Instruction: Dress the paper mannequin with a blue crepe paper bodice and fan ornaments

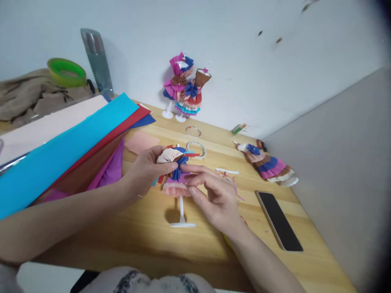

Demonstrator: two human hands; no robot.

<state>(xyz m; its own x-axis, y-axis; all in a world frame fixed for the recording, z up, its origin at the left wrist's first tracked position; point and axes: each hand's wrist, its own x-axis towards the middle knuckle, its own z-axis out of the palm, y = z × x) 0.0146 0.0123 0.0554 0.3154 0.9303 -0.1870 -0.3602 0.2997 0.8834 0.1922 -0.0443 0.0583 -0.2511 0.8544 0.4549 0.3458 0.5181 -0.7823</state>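
Observation:
A small dress form (182, 209) on a white stand is in front of me, dressed in pink and purple crepe paper with a blue ruffle and a pale pleated fan (170, 155) at its top. My left hand (149, 167) pinches the fan and blue paper between thumb and fingers. My right hand (212, 193) is at the form's right side, its fingers apart and slightly bent, the index fingertip touching the blue paper. Its thumb is near the pink skirt (174, 190). Nothing shows in its grasp.
Long crepe paper sheets (76, 138) cover the left. Two dressed forms (186, 89) stand by the wall, another (269, 165) lies at right. A phone (279, 221), tape rolls (196, 149), paper scraps (226, 175) and a tall bottle (99, 61) are around.

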